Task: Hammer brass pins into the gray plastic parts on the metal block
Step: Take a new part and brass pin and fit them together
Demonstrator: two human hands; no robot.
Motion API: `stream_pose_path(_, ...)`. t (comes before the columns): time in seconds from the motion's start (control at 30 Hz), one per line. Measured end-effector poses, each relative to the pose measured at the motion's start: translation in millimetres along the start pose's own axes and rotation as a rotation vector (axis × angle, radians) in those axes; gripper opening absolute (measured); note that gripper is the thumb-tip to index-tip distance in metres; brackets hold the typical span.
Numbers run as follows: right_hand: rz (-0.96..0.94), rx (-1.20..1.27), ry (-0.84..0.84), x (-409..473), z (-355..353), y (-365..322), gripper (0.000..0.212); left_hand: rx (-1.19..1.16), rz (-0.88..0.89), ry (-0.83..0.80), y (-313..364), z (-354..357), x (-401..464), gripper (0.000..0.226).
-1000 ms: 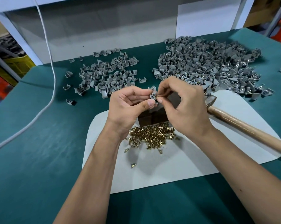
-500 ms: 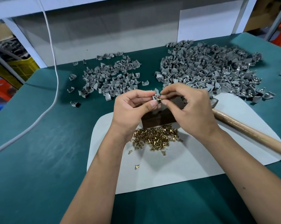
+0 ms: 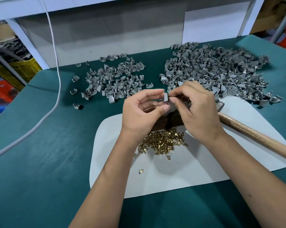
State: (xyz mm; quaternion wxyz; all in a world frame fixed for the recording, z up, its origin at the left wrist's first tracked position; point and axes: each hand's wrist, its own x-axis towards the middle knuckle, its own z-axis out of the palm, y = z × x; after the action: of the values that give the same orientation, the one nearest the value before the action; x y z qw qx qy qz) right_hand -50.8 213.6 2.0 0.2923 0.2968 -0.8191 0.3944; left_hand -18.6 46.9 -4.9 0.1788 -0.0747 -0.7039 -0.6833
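– What is the left hand doing?
– It pinches a gray plastic part between thumb and forefinger. The right hand meets it there, fingertips pinched at the part.
– And below them?
– A metal block, then brass pins heaped on a white mat. A hammer lies beside the right hand.
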Motion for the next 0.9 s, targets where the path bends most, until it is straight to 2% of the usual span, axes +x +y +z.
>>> stream_pose_path(0.2,0.036,0.006,0.002,-1.6,2.8,-3.4,0.005,0.071,-0.002,0.122,-7.7,7.1,-0.6,0.033)
stream_pose_path(0.5,0.084,-0.026,0.034,-2.9,-0.7,-6.5,0.006,-0.075,-0.043,0.116,-8.4,14.9,-5.7,0.021)
stream_pose_path(0.9,0.165,-0.005,0.012,-3.3,0.6,-11.9,0.006,0.147,0.049,0.155,-13.3,15.9,-8.5,0.019)
